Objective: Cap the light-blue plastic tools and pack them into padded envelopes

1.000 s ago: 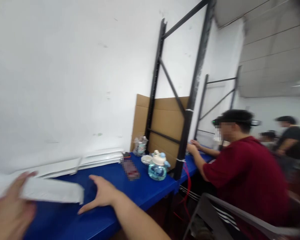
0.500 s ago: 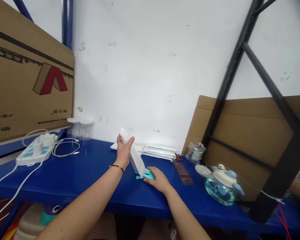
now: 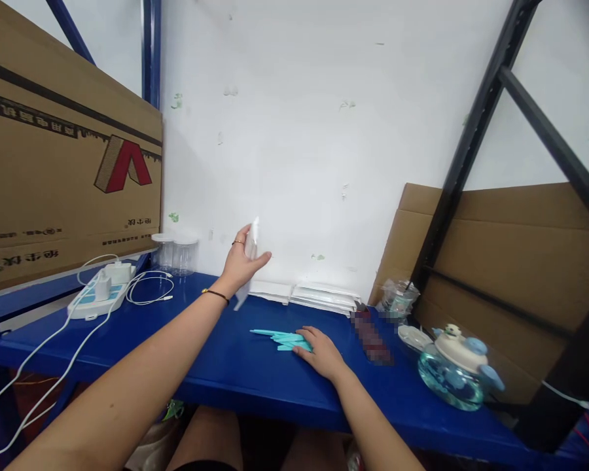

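With my left hand (image 3: 238, 265) clamping a white packet (image 3: 252, 241) above the far bench (image 3: 269, 386), my right hand (image 3: 324, 356) covers teal strips (image 3: 285, 339) (fingers' grip, I cannot tell), so any shift calls for lightness.

The desk (image 3: 216, 366) has a smooth, painted-looking blue surface with a soft sheen. Two round, clear, glossy jars (image 3: 182, 259) look plastic. The large brown printed box (image 3: 69, 196) is matt cardboard. A rounded bottle (image 3: 451, 379) has a see-through, shiny blue-tinted body and a smooth cream lid (image 3: 459, 348).
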A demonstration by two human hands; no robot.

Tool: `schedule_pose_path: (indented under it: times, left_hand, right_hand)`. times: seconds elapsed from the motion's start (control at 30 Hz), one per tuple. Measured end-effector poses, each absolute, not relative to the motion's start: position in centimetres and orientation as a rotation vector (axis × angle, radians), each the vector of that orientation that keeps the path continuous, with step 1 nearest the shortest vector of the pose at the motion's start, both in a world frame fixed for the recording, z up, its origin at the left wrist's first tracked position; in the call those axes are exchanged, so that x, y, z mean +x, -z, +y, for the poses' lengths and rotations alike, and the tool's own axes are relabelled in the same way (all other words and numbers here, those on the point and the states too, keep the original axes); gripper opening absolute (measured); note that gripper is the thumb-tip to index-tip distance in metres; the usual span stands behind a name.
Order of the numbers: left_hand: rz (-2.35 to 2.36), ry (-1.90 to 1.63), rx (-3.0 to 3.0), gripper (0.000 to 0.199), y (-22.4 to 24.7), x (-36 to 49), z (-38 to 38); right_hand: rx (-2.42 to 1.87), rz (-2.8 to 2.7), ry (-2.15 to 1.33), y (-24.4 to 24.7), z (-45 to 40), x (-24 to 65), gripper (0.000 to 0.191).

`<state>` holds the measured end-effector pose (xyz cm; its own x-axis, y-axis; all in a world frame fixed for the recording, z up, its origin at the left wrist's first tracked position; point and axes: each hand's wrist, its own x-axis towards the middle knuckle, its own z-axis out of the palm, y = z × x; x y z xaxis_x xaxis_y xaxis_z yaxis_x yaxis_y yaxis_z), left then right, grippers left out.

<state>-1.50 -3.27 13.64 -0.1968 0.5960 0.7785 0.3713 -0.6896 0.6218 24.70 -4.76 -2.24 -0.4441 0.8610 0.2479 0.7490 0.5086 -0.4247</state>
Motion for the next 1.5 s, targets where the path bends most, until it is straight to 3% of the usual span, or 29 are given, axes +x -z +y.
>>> schedule_pose_path:
  times: [0.1,0.2,0.3,0.37,0.43,0.53,0.6,0.87,1.03,1.2,1.3,1.5]
  left_hand:
    - [1.496,-1.386,2.448,0.075,-10.0,-3.9,-2.6]
    - [1.770,-0.785,2.571,0.081,-4.7,-6.5,-1.7]
    - [1.792,-0.523,2.485,0.092,-1.2,-8.4,-1.1]
    - [1.721,-0.518,2.461,0.101,-0.6,-8.6,-1.1]
    - [1.640,-0.621,2.475,0.097,-0.8,-7.7,-1.5]
    - [1.555,-0.787,2.483,0.061,-1.4,-4.8,-2.2]
    - [1.548,-0.701,2.474,0.042,-1.4,-2.5,-2.4]
    - [1.583,-0.419,2.334,0.012,-0.4,1.5,0.1]
    - [1.531,-0.403,2.303,0.007,-0.9,1.2,1.7]
    - [1.434,-0.549,2.338,0.017,-1.4,1.5,3.1]
    - [1.361,-0.629,2.389,0.017,-1.5,2.2,3.9]
    - [1.370,-0.734,2.492,0.014,-0.6,2.2,4.3]
  right_hand:
    - [-1.326,-2.293,-0.363,2.4,-4.6,24.7,0.052]
    - [-1.310,-2.139,-0.381,2.7,-4.1,25.3,0.051]
    - [-1.325,-1.910,-0.378,3.1,-3.0,26.6,0.040]
    - [-1.370,-1.827,-0.367,3.4,-2.3,27.7,0.039]
    - [-1.410,-1.815,-0.363,3.8,-1.7,28.5,0.037]
    - [-1.437,-1.842,-0.378,4.2,-1.3,28.9,0.034]
    - [-1.445,-1.869,-0.379,4.2,-1.4,28.7,0.033]
    - [-1.409,-2.056,-0.321,2.6,-3.3,27.5,0.020]
    - [-1.343,-2.099,-0.285,2.3,-4.1,26.6,0.015]
    - [-1.301,-1.921,-0.274,1.6,-2.0,26.4,0.021]
    - [-1.258,-1.829,-0.423,0.7,0.9,25.9,0.030]
    - [-1.209,-1.921,-0.660,1.2,4.6,24.4,0.021]
